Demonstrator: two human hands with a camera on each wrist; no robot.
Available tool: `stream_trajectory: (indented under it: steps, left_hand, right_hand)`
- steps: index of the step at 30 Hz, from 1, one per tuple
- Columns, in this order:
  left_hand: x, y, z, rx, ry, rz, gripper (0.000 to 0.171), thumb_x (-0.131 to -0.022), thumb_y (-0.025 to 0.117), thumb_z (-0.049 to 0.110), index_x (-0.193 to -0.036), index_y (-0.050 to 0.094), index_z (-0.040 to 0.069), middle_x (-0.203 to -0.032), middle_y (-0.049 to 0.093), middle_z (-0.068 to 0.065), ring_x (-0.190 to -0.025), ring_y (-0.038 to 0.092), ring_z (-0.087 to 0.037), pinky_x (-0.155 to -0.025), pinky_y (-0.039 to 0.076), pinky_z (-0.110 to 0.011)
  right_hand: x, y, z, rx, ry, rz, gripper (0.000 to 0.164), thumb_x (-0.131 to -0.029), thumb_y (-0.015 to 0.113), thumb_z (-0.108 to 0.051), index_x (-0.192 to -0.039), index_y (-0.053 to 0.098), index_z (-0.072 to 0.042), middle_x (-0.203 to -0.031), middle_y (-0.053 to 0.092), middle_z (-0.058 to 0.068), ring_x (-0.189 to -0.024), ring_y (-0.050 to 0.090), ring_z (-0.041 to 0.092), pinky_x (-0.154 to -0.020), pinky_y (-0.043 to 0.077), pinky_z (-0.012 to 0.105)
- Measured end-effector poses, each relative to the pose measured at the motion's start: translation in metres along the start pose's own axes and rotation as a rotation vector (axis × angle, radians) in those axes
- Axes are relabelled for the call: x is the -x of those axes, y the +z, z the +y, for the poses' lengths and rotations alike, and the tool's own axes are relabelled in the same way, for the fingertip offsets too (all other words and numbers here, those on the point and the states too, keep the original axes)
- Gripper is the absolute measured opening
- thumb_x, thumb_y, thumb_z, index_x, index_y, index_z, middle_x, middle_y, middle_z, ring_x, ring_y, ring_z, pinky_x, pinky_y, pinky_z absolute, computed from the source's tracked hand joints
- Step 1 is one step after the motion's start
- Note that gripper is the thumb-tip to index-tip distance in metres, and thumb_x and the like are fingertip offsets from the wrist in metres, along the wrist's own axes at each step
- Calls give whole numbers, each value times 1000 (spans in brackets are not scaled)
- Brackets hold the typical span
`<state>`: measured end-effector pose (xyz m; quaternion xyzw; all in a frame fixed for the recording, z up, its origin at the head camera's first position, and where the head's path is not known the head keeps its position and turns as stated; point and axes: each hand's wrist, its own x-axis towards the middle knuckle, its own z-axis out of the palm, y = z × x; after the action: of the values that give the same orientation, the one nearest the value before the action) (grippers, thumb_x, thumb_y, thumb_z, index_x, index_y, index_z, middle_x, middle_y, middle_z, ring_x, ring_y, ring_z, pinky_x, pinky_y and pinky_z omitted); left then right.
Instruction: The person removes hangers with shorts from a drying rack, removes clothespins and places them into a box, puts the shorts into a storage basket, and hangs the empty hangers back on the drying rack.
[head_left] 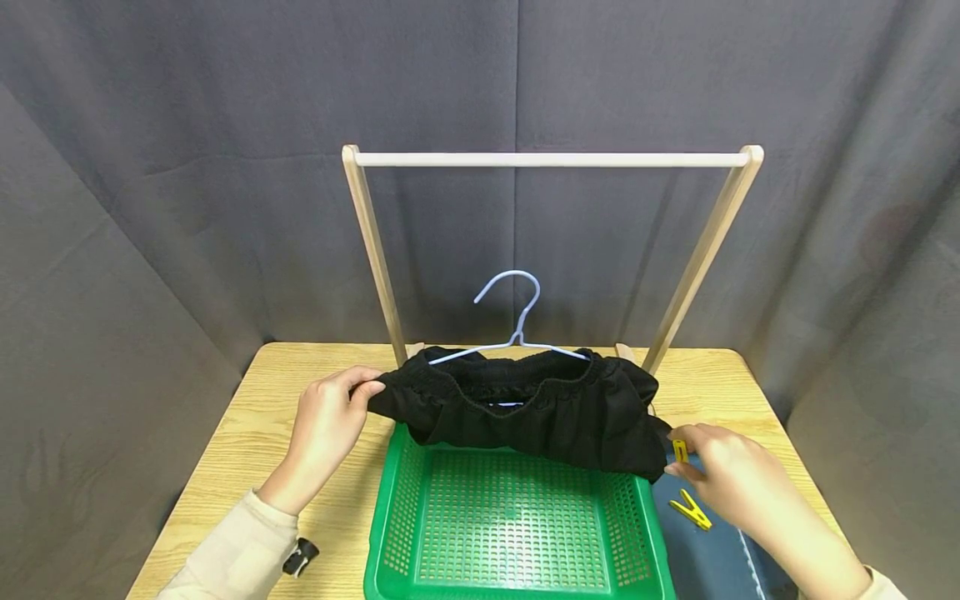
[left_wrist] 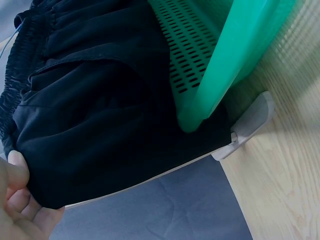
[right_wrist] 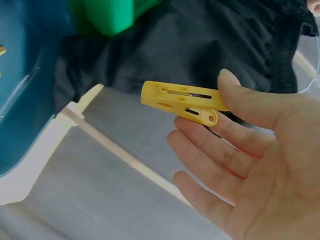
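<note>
Wooden table [head_left: 337,525] before grey curtain [head_left: 225,200]

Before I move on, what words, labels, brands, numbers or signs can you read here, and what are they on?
None can be read: no lettering shows on the black garment, hanger, green basket or pinched yellow clothespin.
The black buckle is too small to tell.
</note>
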<state>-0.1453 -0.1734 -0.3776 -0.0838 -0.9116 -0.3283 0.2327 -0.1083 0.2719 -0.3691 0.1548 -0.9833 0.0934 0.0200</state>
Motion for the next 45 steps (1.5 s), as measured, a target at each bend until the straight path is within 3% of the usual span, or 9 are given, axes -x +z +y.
stream_trajectory:
  steps: [6,17,24,33,45]
  left_hand:
    - [0,-1,1,-1,-15,-8,12,-87,75,8,-97,76,2,-93,75,-12,-85,71,-31,-71,54,-48]
    - [0,-1,0,0,-2,-5,12,-86,75,8,-97,76,2,-93,75,-12,-86,71,-32,-72,54,-48]
    - [0,-1,0,2,-13,-14,12,-86,76,8,-97,76,2,-94,75,-12,-87,71,-31,-74,54,-48]
    - [0,-1,0,-3,-10,-15,12,-86,76,9,-96,76,3,-94,75,-11,-89,71,-31,-75,54,-48]
    - [0,-1,0,-4,-5,-9,12,-85,76,7,-96,76,2,-94,75,-12,-88,71,-31,-75,54,-48]
  right_hand:
    - [-1,9,16,-2,35,-56,30,-74,87,-15,-96,69,-6,-80,61,-3,-67,54,15,-58,47,38]
    - [-6,30,44,-26,49,-155,30,-75,86,-14,-98,69,-4,-85,66,3,-74,63,23,-63,52,44]
    - [-10,50,61,-29,36,-161,28,-74,86,-12,-94,70,-1,-77,63,0,-68,60,19,-60,51,41]
    - [-20,68,75,-72,78,-227,29,-77,83,-8,-97,69,6,-74,61,1,-66,58,17,-63,53,40]
    - [-25,93,86,-77,143,-271,30,-78,82,-9,-98,68,8,-81,65,9,-73,63,25,-67,54,45]
